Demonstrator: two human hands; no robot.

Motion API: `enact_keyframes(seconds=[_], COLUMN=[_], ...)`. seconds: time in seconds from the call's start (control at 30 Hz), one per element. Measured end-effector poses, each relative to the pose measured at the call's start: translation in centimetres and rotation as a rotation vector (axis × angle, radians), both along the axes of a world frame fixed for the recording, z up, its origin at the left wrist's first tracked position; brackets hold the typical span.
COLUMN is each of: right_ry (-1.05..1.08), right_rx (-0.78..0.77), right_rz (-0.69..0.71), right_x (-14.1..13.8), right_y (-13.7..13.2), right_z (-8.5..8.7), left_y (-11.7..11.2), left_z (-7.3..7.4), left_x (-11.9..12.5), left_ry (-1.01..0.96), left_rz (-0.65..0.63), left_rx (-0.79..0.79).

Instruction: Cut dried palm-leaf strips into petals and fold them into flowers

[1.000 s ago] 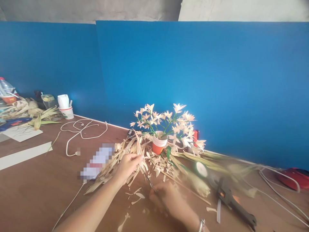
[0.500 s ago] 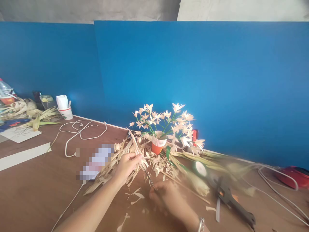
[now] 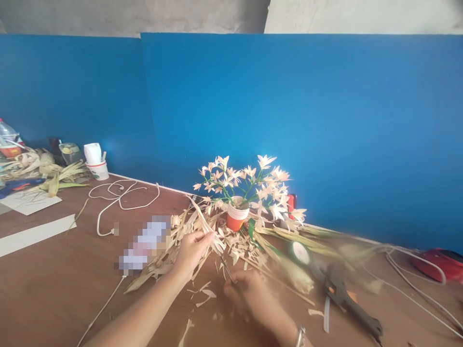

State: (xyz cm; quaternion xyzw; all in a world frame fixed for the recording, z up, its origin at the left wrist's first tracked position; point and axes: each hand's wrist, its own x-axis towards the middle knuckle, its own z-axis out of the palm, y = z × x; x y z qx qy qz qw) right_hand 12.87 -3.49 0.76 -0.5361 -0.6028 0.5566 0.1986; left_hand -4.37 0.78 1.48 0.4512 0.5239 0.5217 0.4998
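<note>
My left hand (image 3: 193, 250) is closed, pinching a pale strip of dried corn husk (image 3: 202, 217) between thumb and fingers. The husk's lower end is split into narrow pieces. Below and to the right, my right hand (image 3: 248, 291) is wrapped round scissors (image 3: 226, 269). Their slim dark blades point up toward the husk's cut end, and the handles are hidden in my blurred fingers. Just beyond my hands stands an orange and white paper cup (image 3: 238, 221) with green-stemmed husk flowers (image 3: 265, 188). Husk pieces (image 3: 235, 250) are heaped around its base.
A glue gun (image 3: 350, 303) lies at the right, near fresh corn stalks (image 3: 296, 274) and a red object (image 3: 439, 265). Left of my hands are a blurred-out phone (image 3: 144, 246) and a white cable (image 3: 125, 205). A blue partition (image 3: 289, 96) borders the table's back.
The scissors' tip has drawn slightly away from the husk's lower end. The strip's upper tip has shifted a little to the left. Elsewhere the table looks the same.
</note>
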Motion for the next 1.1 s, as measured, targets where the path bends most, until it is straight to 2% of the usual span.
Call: enact_keyframes(seconds=[0.23, 0.5, 0.63, 0.93, 1.1], right_ry=[0.01, 0.02, 0.014, 0.002, -0.003], right_rx=[0.003, -0.001, -0.019, -0.003, 0.013], right_rz=[-0.026, -0.011, -0.016, -0.034, -0.04], right_x=[-0.1, 0.1, 0.1, -0.2, -0.3], right_y=[-0.2, 0.1, 0.1, -0.1, -0.2], right_z=[0.6, -0.4, -0.4, -0.3, -0.3], left_y=[0.0, -0.1, 0.0, -0.3, -0.6], left_z=[-0.3, -0.9, -0.9, -0.4, -0.7], left_x=[0.4, 0.6, 0.6, 0.9, 1.3], left_ry=[-0.113, -0.174, -0.203, -0.276, -0.302], left_rz=[0.039, 0.082, 0.096, 0.08, 0.068], left_rx=[0.0, 0.002, 0.028, -0.032, -0.083])
